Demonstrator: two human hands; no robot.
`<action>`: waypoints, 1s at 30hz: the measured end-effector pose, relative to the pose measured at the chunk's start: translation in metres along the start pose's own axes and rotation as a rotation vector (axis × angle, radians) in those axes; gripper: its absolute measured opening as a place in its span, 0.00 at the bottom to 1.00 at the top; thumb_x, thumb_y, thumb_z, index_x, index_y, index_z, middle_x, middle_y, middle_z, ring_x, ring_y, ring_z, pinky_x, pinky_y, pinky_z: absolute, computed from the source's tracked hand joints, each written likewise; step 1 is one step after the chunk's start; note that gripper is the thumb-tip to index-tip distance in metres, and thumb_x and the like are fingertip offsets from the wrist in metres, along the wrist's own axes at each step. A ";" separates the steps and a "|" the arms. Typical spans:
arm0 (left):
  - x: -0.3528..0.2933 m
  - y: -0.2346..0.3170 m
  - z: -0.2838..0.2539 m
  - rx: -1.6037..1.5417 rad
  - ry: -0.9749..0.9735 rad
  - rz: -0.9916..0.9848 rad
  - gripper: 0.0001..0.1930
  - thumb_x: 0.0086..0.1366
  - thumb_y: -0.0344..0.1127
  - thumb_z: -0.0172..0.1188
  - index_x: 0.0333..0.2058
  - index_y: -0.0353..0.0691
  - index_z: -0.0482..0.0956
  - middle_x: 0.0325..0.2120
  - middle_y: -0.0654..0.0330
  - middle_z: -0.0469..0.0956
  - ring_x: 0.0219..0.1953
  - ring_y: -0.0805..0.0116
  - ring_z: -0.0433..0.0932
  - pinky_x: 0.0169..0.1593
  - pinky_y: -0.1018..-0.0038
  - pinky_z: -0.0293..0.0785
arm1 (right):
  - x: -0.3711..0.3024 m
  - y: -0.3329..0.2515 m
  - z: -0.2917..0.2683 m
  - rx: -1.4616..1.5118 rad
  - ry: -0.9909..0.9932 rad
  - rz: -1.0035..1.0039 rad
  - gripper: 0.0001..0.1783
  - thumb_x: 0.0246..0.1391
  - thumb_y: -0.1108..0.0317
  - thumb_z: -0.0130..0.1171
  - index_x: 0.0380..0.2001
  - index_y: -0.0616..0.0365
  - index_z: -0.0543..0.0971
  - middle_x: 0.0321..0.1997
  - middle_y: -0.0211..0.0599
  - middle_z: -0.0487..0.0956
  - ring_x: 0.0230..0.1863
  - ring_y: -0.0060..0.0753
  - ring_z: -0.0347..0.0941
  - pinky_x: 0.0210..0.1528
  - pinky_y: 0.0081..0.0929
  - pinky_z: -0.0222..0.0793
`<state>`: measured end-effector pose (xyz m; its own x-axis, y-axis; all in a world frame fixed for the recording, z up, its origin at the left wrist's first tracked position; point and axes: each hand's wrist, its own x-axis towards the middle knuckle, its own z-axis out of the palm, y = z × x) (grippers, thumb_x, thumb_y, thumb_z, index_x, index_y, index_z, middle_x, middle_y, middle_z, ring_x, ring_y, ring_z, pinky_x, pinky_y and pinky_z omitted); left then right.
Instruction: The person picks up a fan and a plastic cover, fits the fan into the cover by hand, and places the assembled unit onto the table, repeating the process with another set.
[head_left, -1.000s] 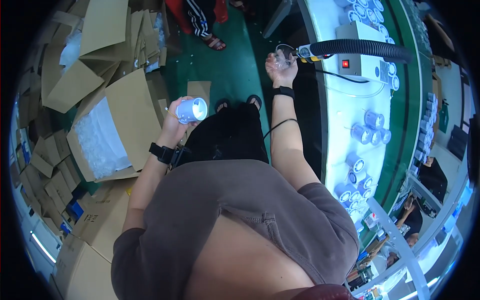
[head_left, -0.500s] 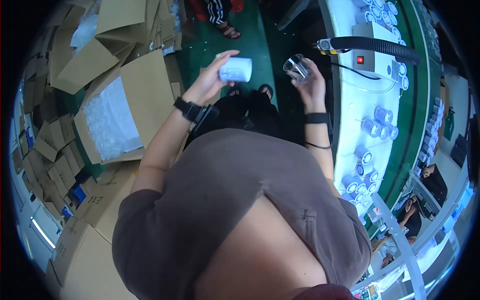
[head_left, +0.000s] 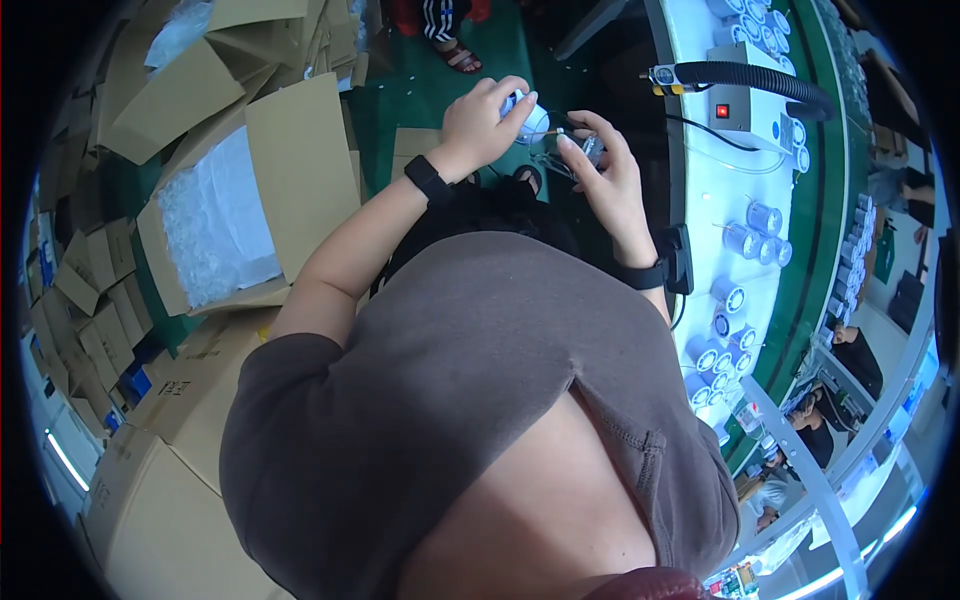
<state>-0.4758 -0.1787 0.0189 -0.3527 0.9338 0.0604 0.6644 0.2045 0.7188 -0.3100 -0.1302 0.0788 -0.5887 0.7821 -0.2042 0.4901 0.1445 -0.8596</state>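
My left hand (head_left: 482,122) is closed around a white-and-pale-blue cylinder (head_left: 536,126), tilted with its end toward my right hand. A thin stem or wire (head_left: 546,133) runs from the cylinder's end toward my right thumb; whether the thumb touches it is hard to tell. My right hand (head_left: 608,178) holds a clear cup (head_left: 592,150), partly hidden behind the fingers. Both hands are close together over the floor, left of the workbench.
On the right, a white workbench (head_left: 700,215) carries several similar cylinders (head_left: 765,218), a white box with a lit red switch (head_left: 733,110) and a black corrugated hose (head_left: 760,76). An open carton with bubble wrap (head_left: 205,240) stands left. Another person's foot (head_left: 462,58) is ahead.
My left hand has moved right and slightly up, turning the cylinder. My right hand with the clear cup has come left and slightly down, so the two are now close together.
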 end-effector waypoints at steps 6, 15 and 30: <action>-0.015 0.001 -0.002 -0.494 0.139 -0.005 0.12 0.58 0.43 0.45 0.32 0.41 0.71 0.22 0.56 0.71 0.23 0.64 0.71 0.27 0.72 0.66 | -0.001 -0.001 0.002 0.496 -0.160 0.142 0.26 0.48 0.61 0.53 0.50 0.57 0.61 0.41 0.44 0.69 0.37 0.30 0.71 0.27 0.16 0.70; -0.017 0.008 -0.012 -0.734 0.073 -0.116 0.15 0.61 0.41 0.39 0.32 0.37 0.71 0.23 0.56 0.72 0.25 0.69 0.71 0.29 0.77 0.64 | 0.003 -0.004 -0.004 0.326 -0.198 0.083 0.26 0.50 0.59 0.49 0.51 0.58 0.59 0.39 0.44 0.71 0.36 0.28 0.71 0.23 0.14 0.70; 0.000 0.032 -0.020 -0.465 0.204 0.278 0.12 0.58 0.37 0.42 0.33 0.37 0.71 0.26 0.53 0.73 0.26 0.65 0.73 0.30 0.76 0.67 | 0.005 -0.008 -0.031 0.541 -0.227 0.094 0.29 0.50 0.57 0.48 0.52 0.60 0.57 0.39 0.47 0.70 0.28 0.30 0.73 0.20 0.15 0.70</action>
<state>-0.4675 -0.1774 0.0557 -0.3570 0.8491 0.3893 0.4074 -0.2335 0.8829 -0.2964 -0.1082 0.0990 -0.7107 0.6189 -0.3345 0.1842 -0.2952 -0.9375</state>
